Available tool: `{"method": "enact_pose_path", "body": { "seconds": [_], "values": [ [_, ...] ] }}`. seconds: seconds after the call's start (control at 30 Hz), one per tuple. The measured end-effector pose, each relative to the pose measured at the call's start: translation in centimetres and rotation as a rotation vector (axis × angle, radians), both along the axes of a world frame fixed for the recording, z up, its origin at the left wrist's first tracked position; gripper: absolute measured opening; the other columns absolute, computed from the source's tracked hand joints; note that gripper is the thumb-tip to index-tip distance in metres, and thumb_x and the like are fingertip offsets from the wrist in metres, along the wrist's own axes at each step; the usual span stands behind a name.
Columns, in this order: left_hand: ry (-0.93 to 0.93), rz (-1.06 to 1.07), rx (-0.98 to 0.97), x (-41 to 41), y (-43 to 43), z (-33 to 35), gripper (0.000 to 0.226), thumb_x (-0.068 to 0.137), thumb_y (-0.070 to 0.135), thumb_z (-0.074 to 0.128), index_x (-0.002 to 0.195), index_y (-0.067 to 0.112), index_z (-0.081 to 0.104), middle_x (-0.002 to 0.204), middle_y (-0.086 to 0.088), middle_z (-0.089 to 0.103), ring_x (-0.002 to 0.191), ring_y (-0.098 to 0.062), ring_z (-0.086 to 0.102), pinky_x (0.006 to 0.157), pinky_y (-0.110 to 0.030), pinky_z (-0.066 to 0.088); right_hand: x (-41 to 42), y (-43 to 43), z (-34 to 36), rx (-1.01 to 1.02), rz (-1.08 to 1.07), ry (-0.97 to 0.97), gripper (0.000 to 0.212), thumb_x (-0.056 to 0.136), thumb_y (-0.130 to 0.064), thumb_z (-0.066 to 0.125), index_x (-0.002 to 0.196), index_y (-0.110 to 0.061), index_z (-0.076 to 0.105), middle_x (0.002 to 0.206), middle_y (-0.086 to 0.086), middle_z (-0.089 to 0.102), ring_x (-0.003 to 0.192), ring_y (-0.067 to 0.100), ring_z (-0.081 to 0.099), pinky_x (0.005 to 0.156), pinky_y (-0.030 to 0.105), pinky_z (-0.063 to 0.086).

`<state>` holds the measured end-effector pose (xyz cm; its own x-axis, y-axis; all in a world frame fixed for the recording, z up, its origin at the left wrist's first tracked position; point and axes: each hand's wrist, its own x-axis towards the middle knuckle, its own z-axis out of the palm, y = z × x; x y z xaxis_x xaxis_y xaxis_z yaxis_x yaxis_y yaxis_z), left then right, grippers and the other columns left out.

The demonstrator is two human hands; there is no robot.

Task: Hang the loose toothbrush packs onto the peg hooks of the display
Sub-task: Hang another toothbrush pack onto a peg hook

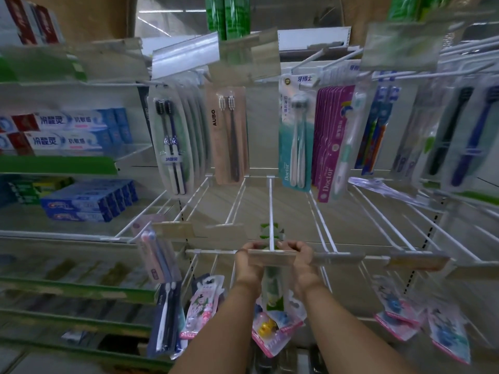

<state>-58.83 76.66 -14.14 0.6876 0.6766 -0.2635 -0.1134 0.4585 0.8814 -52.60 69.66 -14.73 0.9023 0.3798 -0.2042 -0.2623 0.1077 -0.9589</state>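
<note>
White wire peg hook (270,211) in the middle row, and the green toothbrush pack (273,290) is held right at its front end. Left hand (248,263) and right hand (305,261) both have fingers (290,245) curled round its top. The hook's price tag strip (272,259) blocks a good bit of the grip. Up above, a beige pack (229,136) reads AUBO, while the teal pack (295,147) and pink packs (330,147) say Doctor. Toothpaste boxes (81,133) sit on the left shelf (59,164).
</note>
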Motion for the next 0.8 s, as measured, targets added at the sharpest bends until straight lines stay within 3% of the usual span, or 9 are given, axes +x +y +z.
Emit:
{"method": "enact_pose_path", "body": {
  "seconds": [0.07,0.17,0.27,0.4,0.53,0.6,0.67,0.73,0.8],
  "values": [
    [-0.024,0.001,-0.001,0.1,0.0,0.1,0.029,0.092,0.002,0.04,0.069,0.006,0.057,0.045,0.0,0.062,0.039,-0.008,0.059,0.039,-0.012,0.044,0.6,0.4,-0.5,-0.023,-0.027,-0.034,0.02,0.084,-0.005,0.066,0.068,-0.015,0.06,0.067,0.005,0.063,0.071,0.025,0.059,0.074,0.035,0.056],
    [-0.017,0.035,-0.002,0.2,0.3,-0.3,0.024,0.09,-0.002,0.042,0.074,0.004,0.058,0.057,-0.007,0.063,0.047,-0.014,0.06,0.042,-0.014,0.047,1.1,0.6,-1.2,-0.023,-0.067,-0.054,0.022,0.086,-0.002,0.063,0.069,-0.015,0.057,0.066,0.004,0.059,0.062,0.017,0.053,0.062,0.025,0.048],
    [0.019,0.078,0.049,0.4,0.4,-0.9,0.015,0.088,-0.004,0.05,0.099,-0.004,0.06,0.086,-0.017,0.062,0.068,-0.022,0.057,0.056,-0.026,0.051,1.3,0.9,-1.9,-0.045,-0.097,-0.043,0.022,0.088,-0.004,0.062,0.072,-0.019,0.057,0.077,0.01,0.062,0.072,0.023,0.057,0.075,0.035,0.05],
    [0.028,0.111,0.02,0.2,-0.2,-1.9,0.021,0.092,-0.002,0.047,0.111,0.001,0.057,0.095,-0.019,0.06,0.076,-0.024,0.055,0.07,-0.033,0.046,1.3,0.6,-3.0,-0.172,-0.124,-0.026,0.016,0.092,-0.024,0.059,0.076,-0.025,0.058,0.103,0.01,0.065,0.102,0.031,0.059,0.097,0.043,0.046],
    [0.105,0.172,0.066,-1.2,-1.4,-2.1,0.011,0.097,0.005,0.045,0.1,0.001,0.055,0.102,-0.018,0.054,0.093,-0.026,0.05,0.086,-0.036,0.041,-0.9,-2.3,-1.5,-0.224,-0.111,-0.012,0.02,0.096,-0.028,0.05,0.097,-0.011,0.059,0.105,0.013,0.06,0.095,0.029,0.056,0.077,0.029,0.043],
    [0.179,0.173,0.088,-2.1,-2.6,-2.1,0.011,0.098,0.007,0.044,0.098,0.007,0.055,0.103,-0.015,0.053,0.099,-0.028,0.049,0.089,-0.036,0.04,-2.1,-4.2,-0.9,-0.261,-0.09,0.008,0.031,0.097,-0.027,0.05,0.111,-0.001,0.059,0.113,0.019,0.062,0.095,0.029,0.058,0.078,0.031,0.045],
    [0.273,0.172,0.111,-3.3,-4.3,-2.2,0.018,0.098,0.014,0.044,0.104,0.008,0.06,0.104,-0.012,0.056,0.1,-0.028,0.051,0.082,-0.034,0.04,-3.1,-6.0,-0.6,-0.262,-0.061,0.012,0.026,0.096,-0.017,0.05,0.115,-0.001,0.06,0.118,0.019,0.062,0.098,0.029,0.06,0.079,0.031,0.047],
    [0.317,0.169,0.137,-4.6,-6.3,-2.3,0.024,0.098,0.015,0.043,0.102,0.005,0.065,0.103,-0.014,0.061,0.094,-0.026,0.054,0.073,-0.029,0.039,-4.1,-7.9,-0.4,-0.251,-0.019,0.0,0.02,0.097,-0.012,0.047,0.112,-0.009,0.06,0.109,0.009,0.06,0.079,0.013,0.055,0.061,0.023,0.043],
    [0.308,0.166,0.179,-5.5,-8.5,-2.4,0.026,0.097,0.016,0.045,0.087,0.004,0.066,0.095,-0.017,0.065,0.089,-0.028,0.059,0.069,-0.03,0.044,-5.1,-9.8,-0.1,-0.265,0.014,-0.013,0.014,0.098,-0.01,0.044,0.099,-0.014,0.058,0.093,0.003,0.056,0.07,0.007,0.049,0.052,0.018,0.036]
  ]
}}
